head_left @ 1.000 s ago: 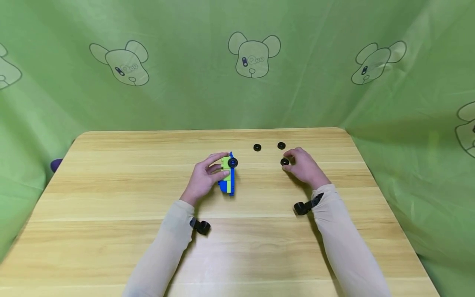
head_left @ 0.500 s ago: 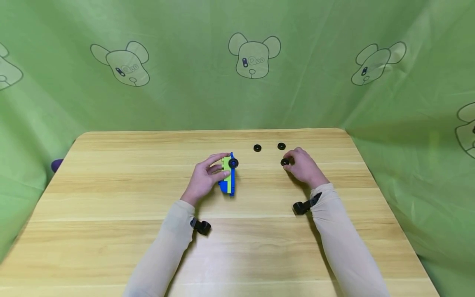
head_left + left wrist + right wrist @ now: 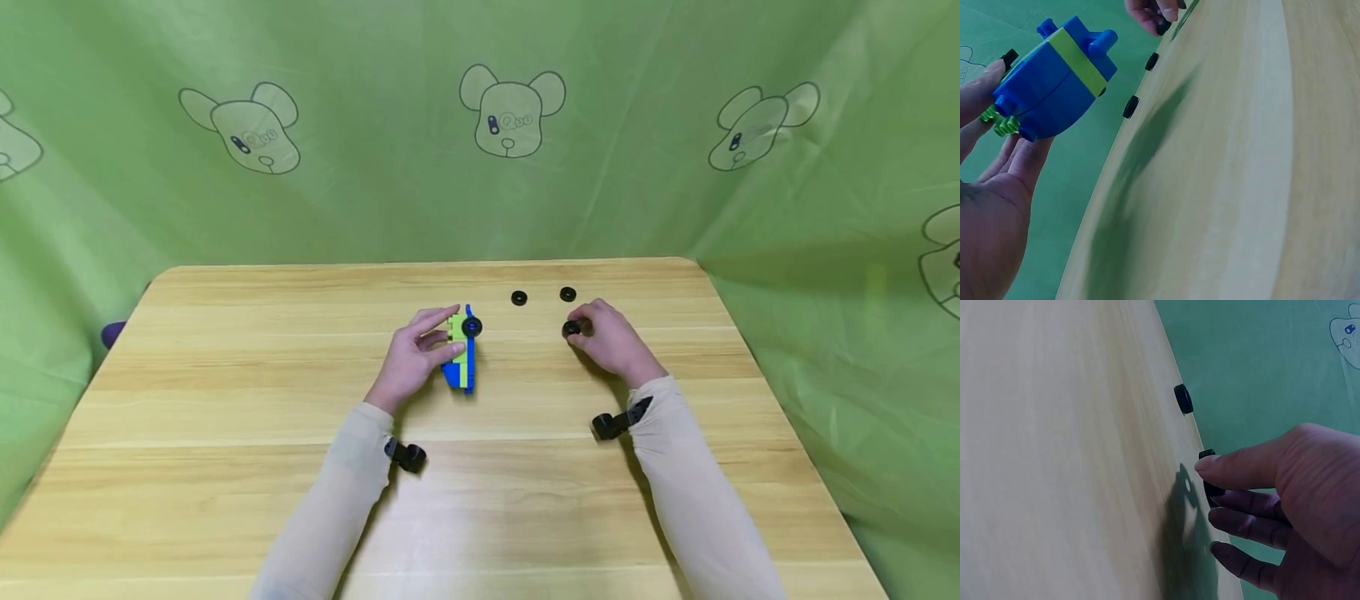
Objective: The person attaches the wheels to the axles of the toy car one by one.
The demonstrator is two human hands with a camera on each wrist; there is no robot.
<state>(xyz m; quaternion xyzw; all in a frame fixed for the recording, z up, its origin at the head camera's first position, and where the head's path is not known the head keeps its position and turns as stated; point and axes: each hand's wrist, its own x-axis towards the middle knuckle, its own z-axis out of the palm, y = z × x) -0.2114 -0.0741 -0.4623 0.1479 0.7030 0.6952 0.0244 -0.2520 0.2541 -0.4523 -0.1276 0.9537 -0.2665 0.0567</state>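
Observation:
My left hand (image 3: 408,358) holds a toy car (image 3: 459,354) built of blue and lime-green blocks, thumb on one side and fingers on the other. One wheel of the car carries a black tire (image 3: 472,327). In the left wrist view the car (image 3: 1054,81) is raised above the table, its blue end toward the camera. My right hand (image 3: 611,337) pinches a loose black tire (image 3: 571,329) between thumb and index finger. In the right wrist view this tire (image 3: 1212,490) is partly hidden by the thumb, with the other fingers loosely bent below.
Two more black tires lie flat near the back of the wooden table (image 3: 495,500): one on the left (image 3: 519,297), one on the right (image 3: 567,294), just beyond my right hand. A green curtain (image 3: 375,200) with mouse drawings hangs behind. Each sleeve bears a small black wrist camera.
My right fingers have closed on the loose tire, which has tilted and shifted slightly left with them. The left hand and the toy car stay almost still.

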